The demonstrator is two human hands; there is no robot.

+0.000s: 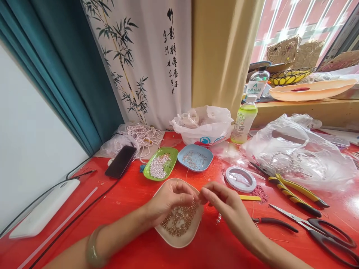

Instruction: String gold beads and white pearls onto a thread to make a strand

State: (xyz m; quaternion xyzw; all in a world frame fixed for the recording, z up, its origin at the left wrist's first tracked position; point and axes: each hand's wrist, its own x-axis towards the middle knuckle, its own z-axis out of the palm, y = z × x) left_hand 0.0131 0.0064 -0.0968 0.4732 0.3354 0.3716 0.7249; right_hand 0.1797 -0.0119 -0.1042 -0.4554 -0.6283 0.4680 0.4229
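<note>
My left hand (174,195) is pinched closed above a cream dish (179,243) of small gold beads (179,221). Its fingertips almost meet those of my right hand (221,198), also pinched closed. What both hold between the fingertips is too small to make out. Below my right hand hangs or lies a short piece with clear, shiny beads (218,219); I cannot tell whether it is attached. Behind the hands, a green dish (172,157) contains pale pink pearl beads (158,166), and a blue dish (208,164) holds thin metal pins (193,160).
To the right are scissors (319,229), yellow-black pliers (295,190), dark-handled pliers (276,221), a round clear-lidded container (240,179) and a plastic bag (303,149). A phone (121,162), white power bank (45,208) and cables are leftward. A drink bottle (244,121) stands behind.
</note>
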